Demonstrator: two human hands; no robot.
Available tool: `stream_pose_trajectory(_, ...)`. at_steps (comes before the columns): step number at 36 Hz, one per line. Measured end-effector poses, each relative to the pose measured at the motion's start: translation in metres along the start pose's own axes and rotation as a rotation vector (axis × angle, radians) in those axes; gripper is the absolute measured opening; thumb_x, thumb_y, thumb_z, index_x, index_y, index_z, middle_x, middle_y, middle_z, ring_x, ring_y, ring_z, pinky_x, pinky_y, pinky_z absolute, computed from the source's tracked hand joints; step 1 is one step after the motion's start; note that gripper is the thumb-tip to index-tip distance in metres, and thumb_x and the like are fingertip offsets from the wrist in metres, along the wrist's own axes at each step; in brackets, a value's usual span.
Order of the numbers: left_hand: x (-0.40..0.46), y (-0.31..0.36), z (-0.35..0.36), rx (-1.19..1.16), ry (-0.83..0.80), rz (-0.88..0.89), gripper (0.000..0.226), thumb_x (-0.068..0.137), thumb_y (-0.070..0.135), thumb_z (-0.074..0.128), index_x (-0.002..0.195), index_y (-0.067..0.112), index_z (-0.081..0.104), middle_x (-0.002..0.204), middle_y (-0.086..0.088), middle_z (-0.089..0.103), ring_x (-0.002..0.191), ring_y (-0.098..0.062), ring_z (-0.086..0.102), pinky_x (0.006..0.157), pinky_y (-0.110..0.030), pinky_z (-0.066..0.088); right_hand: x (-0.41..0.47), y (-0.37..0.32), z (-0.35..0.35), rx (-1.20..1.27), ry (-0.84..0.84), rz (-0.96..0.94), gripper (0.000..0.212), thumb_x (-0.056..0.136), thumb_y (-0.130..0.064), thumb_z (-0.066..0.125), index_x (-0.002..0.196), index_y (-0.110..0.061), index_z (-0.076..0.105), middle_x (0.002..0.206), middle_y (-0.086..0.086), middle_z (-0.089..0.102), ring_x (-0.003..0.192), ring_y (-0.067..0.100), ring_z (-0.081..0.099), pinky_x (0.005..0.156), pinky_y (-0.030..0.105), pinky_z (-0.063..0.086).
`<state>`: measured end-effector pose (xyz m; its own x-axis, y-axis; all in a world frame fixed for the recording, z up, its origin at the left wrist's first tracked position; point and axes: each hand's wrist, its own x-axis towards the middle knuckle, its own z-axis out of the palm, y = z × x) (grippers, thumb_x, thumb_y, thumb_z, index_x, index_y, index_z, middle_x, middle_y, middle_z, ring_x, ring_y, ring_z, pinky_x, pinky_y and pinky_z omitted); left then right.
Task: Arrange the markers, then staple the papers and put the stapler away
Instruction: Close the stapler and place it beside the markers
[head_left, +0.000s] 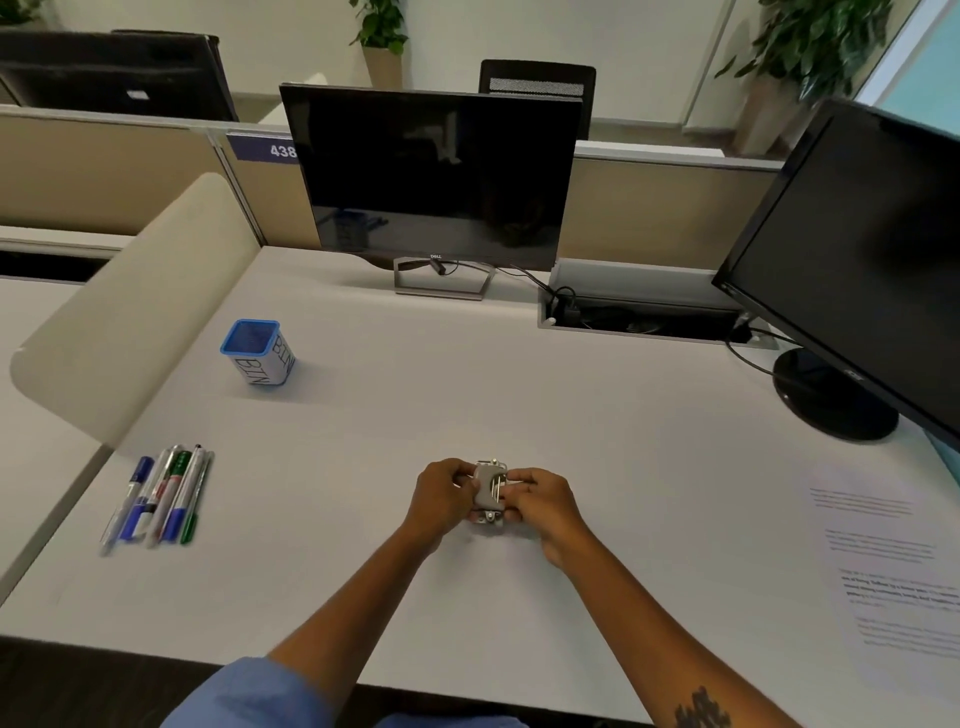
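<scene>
A small grey stapler (488, 493) with metal parts showing is held just above the middle of the white desk (623, 441). My left hand (439, 493) grips its left side and my right hand (540, 506) grips its right side. Several markers and pens (161, 496) lie side by side in a row near the desk's left edge. Printed papers (888, 561) lie flat at the right edge of the desk, apart from my hands.
A blue-rimmed cup labelled BIN (258, 353) stands at the back left. A monitor (431, 176) stands at the back, another monitor (852, 249) at the right with its round base (831, 400). A cable tray (639, 312) is between them. A beige divider (130, 312) flanks the left.
</scene>
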<state>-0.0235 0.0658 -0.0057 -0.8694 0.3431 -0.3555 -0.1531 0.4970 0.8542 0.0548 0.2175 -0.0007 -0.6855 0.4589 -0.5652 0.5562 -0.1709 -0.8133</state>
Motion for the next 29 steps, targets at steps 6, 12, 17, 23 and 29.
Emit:
stream_pose_trajectory(6, -0.002, -0.003, -0.021, -0.021, 0.043, 0.009, 0.02, 0.088, 0.009, 0.065, 0.1, 0.019, 0.078, 0.088, -0.001, 0.076, 0.086, -0.024, 0.076, 0.08, -0.051, 0.065, -0.002, -0.01, 0.016, -0.004, -0.05, -0.021, 0.023, 0.087, 0.001, 0.068, 0.103, -0.015, 0.075, 0.095, 0.01, 0.079, 0.075, 0.021, 0.075, 0.08, 0.038, 0.066)
stream_pose_trajectory(12, -0.002, -0.013, -0.053, -0.015, 0.061, 0.023, 0.02, 0.09, 0.009, 0.065, 0.097, 0.024, 0.076, 0.09, -0.002, 0.076, 0.086, -0.026, 0.076, 0.079, -0.051, 0.065, -0.005, -0.016, 0.047, 0.013, -0.087, -0.028, 0.023, 0.089, 0.001, 0.069, 0.107, -0.012, 0.075, 0.097, 0.011, 0.079, 0.075, 0.018, 0.074, 0.076, 0.032, 0.065)
stream_pose_trajectory(17, -0.002, -0.025, -0.091, -0.028, 0.072, 0.02, 0.021, 0.092, 0.003, 0.065, 0.096, 0.021, 0.074, 0.089, -0.008, 0.076, 0.083, -0.032, 0.077, 0.074, -0.051, 0.066, -0.009, -0.018, 0.085, 0.059, -0.125, -0.022, 0.024, 0.087, 0.004, 0.07, 0.106, -0.009, 0.074, 0.095, 0.015, 0.078, 0.077, 0.021, 0.074, 0.082, 0.041, 0.066)
stream_pose_trajectory(23, -0.001, -0.051, -0.144, 0.005, 0.092, 0.006, 0.028, 0.091, 0.005, 0.066, 0.088, 0.032, 0.072, 0.087, -0.003, 0.076, 0.084, -0.029, 0.077, 0.078, -0.052, 0.065, -0.016, -0.021, 0.142, 0.075, -0.163, -0.009, 0.024, 0.086, 0.004, 0.07, 0.104, -0.01, 0.074, 0.097, 0.014, 0.078, 0.079, 0.024, 0.075, 0.084, 0.044, 0.065)
stream_pose_trajectory(29, -0.002, -0.08, -0.197, 0.026, 0.108, -0.007, 0.022, 0.089, 0.006, 0.065, 0.095, 0.024, 0.076, 0.086, -0.003, 0.077, 0.084, -0.026, 0.077, 0.079, -0.052, 0.065, -0.023, -0.019, 0.202, 0.094, -0.209, 0.017, 0.027, 0.084, 0.005, 0.07, 0.105, -0.011, 0.073, 0.098, 0.016, 0.078, 0.08, 0.025, 0.076, 0.082, 0.043, 0.066)
